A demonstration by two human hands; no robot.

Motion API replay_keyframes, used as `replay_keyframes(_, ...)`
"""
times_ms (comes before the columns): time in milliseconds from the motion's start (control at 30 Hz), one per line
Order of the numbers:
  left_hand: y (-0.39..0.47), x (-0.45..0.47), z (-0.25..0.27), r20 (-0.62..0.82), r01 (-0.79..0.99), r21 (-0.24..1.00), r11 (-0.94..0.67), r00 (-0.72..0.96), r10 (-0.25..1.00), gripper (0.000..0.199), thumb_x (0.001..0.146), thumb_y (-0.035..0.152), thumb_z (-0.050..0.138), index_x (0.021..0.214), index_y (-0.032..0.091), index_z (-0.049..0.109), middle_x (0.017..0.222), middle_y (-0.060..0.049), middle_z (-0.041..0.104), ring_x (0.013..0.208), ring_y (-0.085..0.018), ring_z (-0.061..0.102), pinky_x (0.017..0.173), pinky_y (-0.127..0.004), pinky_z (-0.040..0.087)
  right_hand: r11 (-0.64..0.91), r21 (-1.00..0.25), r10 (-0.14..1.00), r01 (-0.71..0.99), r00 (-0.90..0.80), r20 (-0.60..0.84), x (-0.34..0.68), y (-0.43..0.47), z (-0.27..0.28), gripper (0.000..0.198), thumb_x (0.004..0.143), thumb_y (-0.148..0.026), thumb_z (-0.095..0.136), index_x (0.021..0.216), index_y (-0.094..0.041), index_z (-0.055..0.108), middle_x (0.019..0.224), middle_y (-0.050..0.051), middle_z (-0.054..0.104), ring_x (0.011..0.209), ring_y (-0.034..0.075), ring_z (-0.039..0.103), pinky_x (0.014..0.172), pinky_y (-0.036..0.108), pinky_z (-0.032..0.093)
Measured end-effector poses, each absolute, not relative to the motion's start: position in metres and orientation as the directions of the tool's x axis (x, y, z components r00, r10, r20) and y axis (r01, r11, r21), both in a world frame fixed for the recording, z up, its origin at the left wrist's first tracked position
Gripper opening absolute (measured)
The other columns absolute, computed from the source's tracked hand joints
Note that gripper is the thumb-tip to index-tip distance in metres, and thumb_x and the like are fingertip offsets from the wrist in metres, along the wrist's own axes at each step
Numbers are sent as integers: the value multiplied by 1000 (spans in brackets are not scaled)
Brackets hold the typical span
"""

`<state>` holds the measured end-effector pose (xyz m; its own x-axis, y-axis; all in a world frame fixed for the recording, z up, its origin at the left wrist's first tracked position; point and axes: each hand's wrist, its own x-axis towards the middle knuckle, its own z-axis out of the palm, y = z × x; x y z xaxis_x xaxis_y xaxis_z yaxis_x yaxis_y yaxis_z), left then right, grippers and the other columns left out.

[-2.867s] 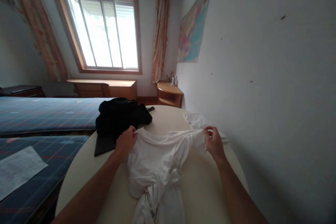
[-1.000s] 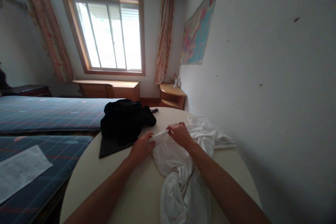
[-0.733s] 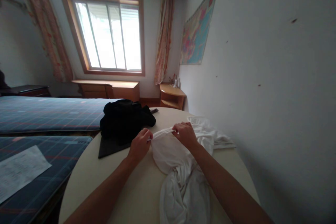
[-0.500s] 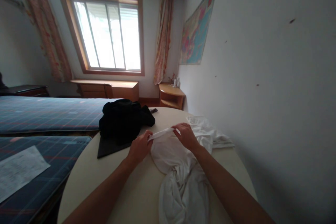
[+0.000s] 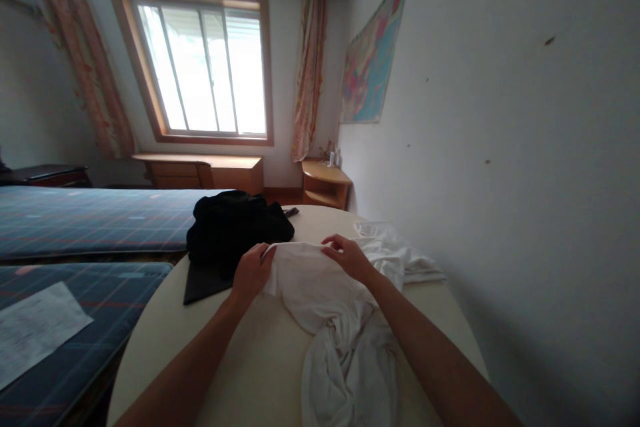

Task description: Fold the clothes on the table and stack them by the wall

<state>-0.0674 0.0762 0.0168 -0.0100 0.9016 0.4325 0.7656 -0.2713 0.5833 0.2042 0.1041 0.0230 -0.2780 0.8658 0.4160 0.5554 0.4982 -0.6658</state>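
Note:
A crumpled white garment [image 5: 325,287] lies on the round table, with one part stretching toward me and another bunched at the right. My left hand [image 5: 253,271] is closed on the left end of its raised far edge. The fingers of my right hand [image 5: 347,257] pinch the same edge farther right, and the fabric between the hands is held fairly straight. Folds hide the rest of the garment's shape, so I cannot tell exactly which kind it is.
The cream round table [image 5: 165,340] carries a black cloth heap [image 5: 235,223] on a dark flat item [image 5: 203,285]. At the left, a paper sheet [image 5: 43,327] rests on a plaid mattress [image 5: 125,280]. A white wall [image 5: 525,227] runs along the right.
My left hand has moved left and slightly up, drawing out a longer stretch of the garment's edge. The right hand has shifted slightly left. The cloth between them now hangs wider.

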Motion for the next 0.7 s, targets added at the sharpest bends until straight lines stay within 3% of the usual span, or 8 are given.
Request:
replay_keyframes(133,80,-79,21,347,770,615,-172,-68,935,36,93,49,44,82,22,64,79,-2,68,75,-17,61,66,-24,38,524,-572,850,631,-426,309,210,111,34,30,78,-35,74,103,-18,70,75,-2,66,69,13,58,67,23,43)
replay_keyframes(267,82,-87,22,291,806,569,-162,-13,957,30,86,52,56,87,23,65,84,-2,70,76,-18,63,65,-24,38,475,-255,871,842,-408,273,212,117,51,16,86,-33,67,93,-21,74,89,4,71,81,16,64,74,24,43)
replay_keyframes(367,83,-90,19,242,832,519,-195,76,967,28,79,48,64,90,23,59,84,0,69,72,-17,62,62,-24,37,362,-106,902,926,-320,289,208,122,63,22,91,-40,61,92,-22,75,99,7,71,91,19,65,78,25,43)
replay_keyframes(533,88,-95,12,226,849,498,-177,71,972,14,80,30,61,90,22,53,77,1,65,67,-16,60,60,-24,35,140,-268,959,953,-63,278,194,130,77,24,92,-38,56,90,-21,72,95,10,74,97,23,67,80,28,44)
replay_keyframes(700,96,-101,12,333,680,703,-209,-55,941,25,84,45,56,85,20,57,64,3,60,58,-15,56,56,-23,37,104,-448,976,888,-3,219,185,142,79,25,98,-29,42,95,-19,65,73,0,73,55,9,66,59,19,42)
